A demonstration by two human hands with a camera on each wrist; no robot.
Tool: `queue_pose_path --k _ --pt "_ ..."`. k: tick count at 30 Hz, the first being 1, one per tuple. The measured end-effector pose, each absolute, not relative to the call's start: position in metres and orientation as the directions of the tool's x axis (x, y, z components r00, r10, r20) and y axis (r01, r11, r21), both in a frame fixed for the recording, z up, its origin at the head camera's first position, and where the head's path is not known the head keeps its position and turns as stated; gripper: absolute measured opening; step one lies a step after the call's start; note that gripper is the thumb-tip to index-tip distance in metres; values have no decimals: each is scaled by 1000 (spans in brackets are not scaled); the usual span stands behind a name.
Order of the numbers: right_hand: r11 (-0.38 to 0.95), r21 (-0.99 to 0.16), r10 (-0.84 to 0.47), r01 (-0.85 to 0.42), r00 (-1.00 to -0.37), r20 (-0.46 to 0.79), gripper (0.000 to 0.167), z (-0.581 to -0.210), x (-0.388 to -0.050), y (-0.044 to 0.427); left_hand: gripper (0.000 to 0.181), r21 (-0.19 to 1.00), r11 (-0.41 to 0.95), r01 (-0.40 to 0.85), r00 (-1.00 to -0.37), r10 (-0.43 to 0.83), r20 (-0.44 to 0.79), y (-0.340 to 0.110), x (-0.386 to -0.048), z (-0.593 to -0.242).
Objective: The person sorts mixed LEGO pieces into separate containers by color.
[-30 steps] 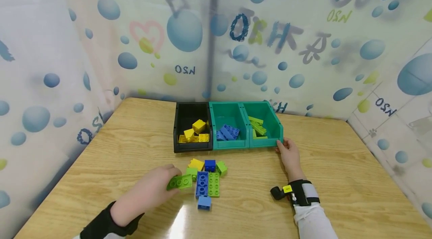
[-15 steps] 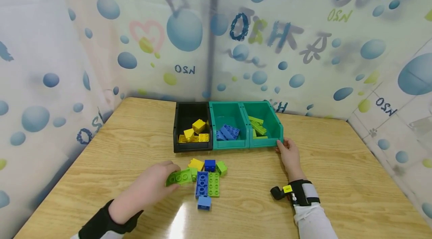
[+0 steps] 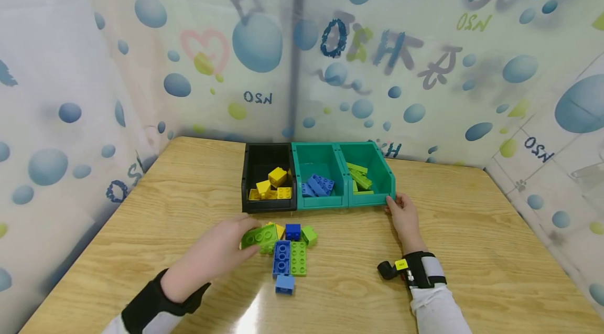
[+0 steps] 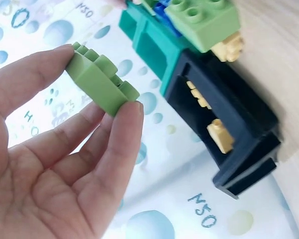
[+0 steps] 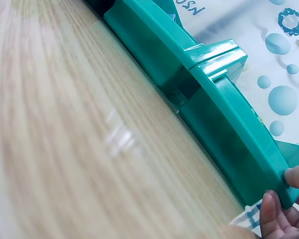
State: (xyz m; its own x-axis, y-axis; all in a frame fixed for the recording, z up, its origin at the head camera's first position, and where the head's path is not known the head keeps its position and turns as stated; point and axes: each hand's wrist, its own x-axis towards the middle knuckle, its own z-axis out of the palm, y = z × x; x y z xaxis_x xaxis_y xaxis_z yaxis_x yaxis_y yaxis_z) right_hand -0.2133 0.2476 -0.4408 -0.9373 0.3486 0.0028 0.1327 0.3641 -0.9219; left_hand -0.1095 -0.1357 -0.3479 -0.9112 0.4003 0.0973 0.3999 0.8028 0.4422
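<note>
My left hand [image 3: 222, 247] pinches a lime-green toy building brick [image 3: 258, 238] between thumb and fingertips. In the left wrist view this brick [image 4: 100, 82] shows its row of studs. In the head view it hangs over a small green brick [image 3: 267, 250] and partly hides a yellow brick [image 3: 281, 230]. Close by lie a dark blue brick [image 3: 293, 232], another small green brick [image 3: 309, 236], a blue brick [image 3: 281, 259], a long green brick [image 3: 298, 259] and a lighter blue brick [image 3: 285, 285]. My right hand [image 3: 404, 218] grips the front corner of the right teal bin [image 3: 373, 199].
Three bins stand in a row behind the loose bricks. The black bin [image 3: 269, 204] contains yellow bricks, the middle teal bin [image 3: 323, 202] blue ones, and the right teal bin green ones. A patterned sheet [image 3: 207, 108] hangs behind the wooden table [image 3: 198, 182].
My left hand has moved slightly right and away from me with the green brick, which now covers part of the small green and yellow bricks. The right hand stays at the bin corner.
</note>
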Motion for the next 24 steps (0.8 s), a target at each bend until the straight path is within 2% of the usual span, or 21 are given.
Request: queue_pose_path --k 7,14,24 --pt "354 -926 348 130 -937 2 38 -441 -212 245 36 428 803 415 -905 412 105 -119 -120 -339" --pt "355 -926 346 127 -938 3 38 -441 -212 245 34 390 772 502 -863 476 169 -100 -133 -335" --pt "360 -924 349 128 -937 7 38 -441 -213 247 32 452 717 531 -838 522 159 -80 -150 -328"
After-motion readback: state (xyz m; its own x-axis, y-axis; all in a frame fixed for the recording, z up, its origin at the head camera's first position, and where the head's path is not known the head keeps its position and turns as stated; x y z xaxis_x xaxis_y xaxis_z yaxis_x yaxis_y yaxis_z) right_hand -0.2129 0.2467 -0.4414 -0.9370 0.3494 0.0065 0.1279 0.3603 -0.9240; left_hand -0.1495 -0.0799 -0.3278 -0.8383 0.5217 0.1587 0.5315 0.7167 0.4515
